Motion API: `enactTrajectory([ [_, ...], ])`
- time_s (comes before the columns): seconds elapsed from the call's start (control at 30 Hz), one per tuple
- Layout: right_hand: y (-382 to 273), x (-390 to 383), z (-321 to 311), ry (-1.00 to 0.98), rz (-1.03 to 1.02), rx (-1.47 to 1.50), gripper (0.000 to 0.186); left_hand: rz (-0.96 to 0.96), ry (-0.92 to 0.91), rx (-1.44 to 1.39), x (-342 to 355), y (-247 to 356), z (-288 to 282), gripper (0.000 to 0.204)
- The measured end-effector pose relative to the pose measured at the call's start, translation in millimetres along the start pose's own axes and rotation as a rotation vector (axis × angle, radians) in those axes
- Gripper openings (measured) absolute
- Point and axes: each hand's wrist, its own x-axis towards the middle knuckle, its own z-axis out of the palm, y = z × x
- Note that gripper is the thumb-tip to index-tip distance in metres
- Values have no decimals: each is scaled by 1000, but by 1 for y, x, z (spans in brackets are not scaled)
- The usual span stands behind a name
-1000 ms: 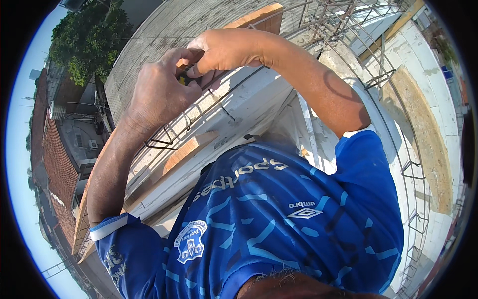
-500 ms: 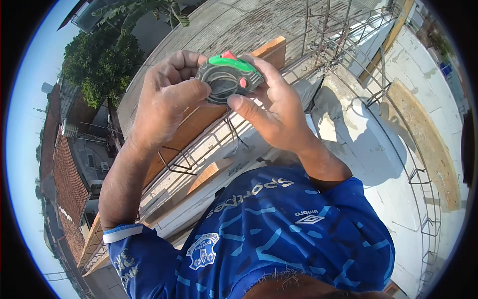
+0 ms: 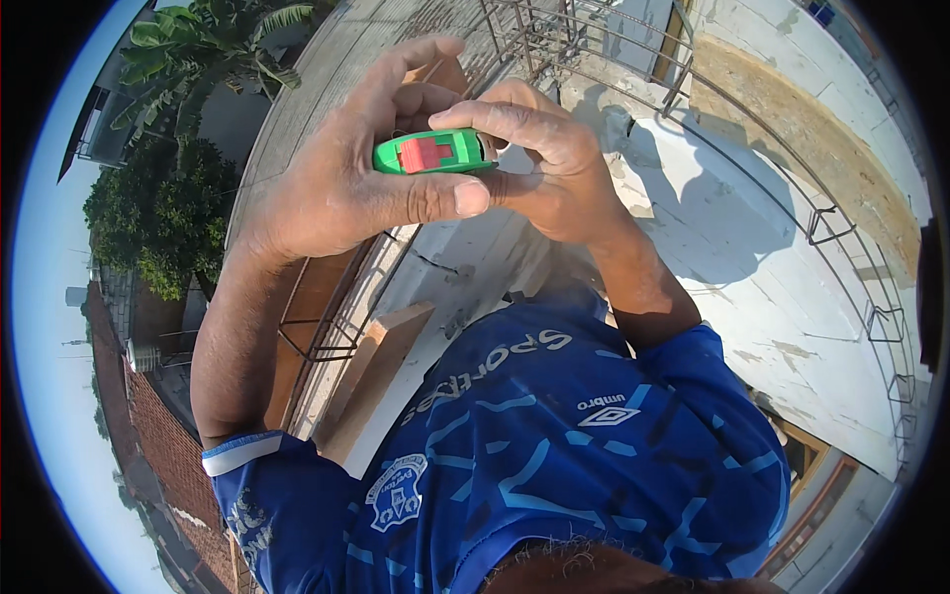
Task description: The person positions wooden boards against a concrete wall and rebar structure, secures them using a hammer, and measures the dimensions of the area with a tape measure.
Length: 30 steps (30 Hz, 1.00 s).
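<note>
Both hands hold a tape measure at the top middle of the head view. Its narrow green edge with a red slide button point(image 3: 426, 153) faces me. My left hand point(image 3: 336, 183) is wrapped round the case, its thumb lying along the near side. On the other end, my right hand point(image 3: 549, 163) grips with a bent forefinger over the top edge and the thumb below. Most of the dark case is hidden by the fingers. No length of blade can be made out.
A steel rebar cage point(image 3: 841, 233) runs along the white block wall point(image 3: 727, 208) at the right. A wooden plank point(image 3: 371, 371) lies below my left forearm. Corrugated roofing point(image 3: 371, 54) is behind the hands; trees point(image 3: 163, 213) and tiled roofs point(image 3: 178, 445) stand at the left.
The tape measure has been turned from its round side face to its green edge with the red button. Both hands have shifted their grip, and the view has swung a little.
</note>
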Motion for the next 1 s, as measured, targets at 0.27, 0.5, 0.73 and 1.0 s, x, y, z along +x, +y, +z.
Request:
enactTrajectory([
  [0.27,-11,-38,7,79,599,581,58,-134,40,459,-14,17,32,87],
  [0.5,-7,-41,10,-5,763,701,37,-84,11,702,-33,19,42,95],
  [0.73,9,-39,7,-210,705,695,29,-43,-113,661,-40,26,35,71],
  [1.0,78,-74,-89,417,515,1134,12,-235,140,827,-83,38,2,35],
])
